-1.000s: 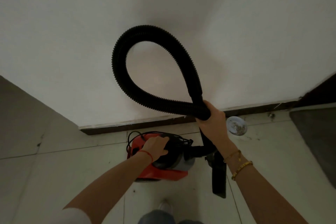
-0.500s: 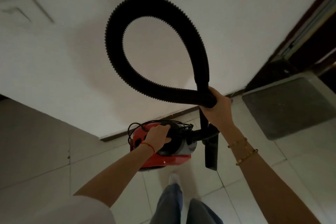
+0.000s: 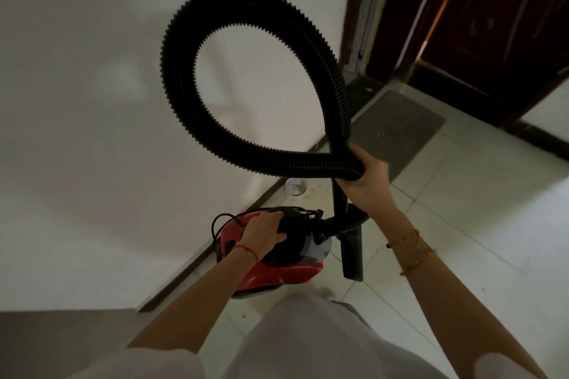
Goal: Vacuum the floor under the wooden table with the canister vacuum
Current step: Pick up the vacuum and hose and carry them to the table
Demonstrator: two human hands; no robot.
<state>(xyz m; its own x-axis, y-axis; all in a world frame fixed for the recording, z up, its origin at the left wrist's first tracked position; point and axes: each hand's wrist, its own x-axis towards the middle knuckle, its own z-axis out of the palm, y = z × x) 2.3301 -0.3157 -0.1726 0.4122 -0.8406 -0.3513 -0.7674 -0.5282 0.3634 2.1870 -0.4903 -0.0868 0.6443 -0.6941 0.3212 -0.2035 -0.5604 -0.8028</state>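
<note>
A red and black canister vacuum (image 3: 277, 271) hangs low in front of me, above the pale tiled floor. My left hand (image 3: 264, 232) is closed over its black top handle, with a black cord bundled there. Its black ribbed hose (image 3: 184, 95) curls up in a big loop before the white wall. My right hand (image 3: 366, 177) grips the hose where the loop crosses itself. A black nozzle tube (image 3: 352, 252) hangs down below that hand. No wooden table is in view.
A white wall (image 3: 92, 132) with a dark baseboard runs along the left. A dark wooden door (image 3: 492, 24) stands at the upper right with a grey mat (image 3: 397, 129) before it. A small round pale object (image 3: 296, 186) lies by the baseboard.
The view has swung right: the door and mat have come in at the upper right. Both hands keep the same hold on the vacuum and hose, which travel with me.
</note>
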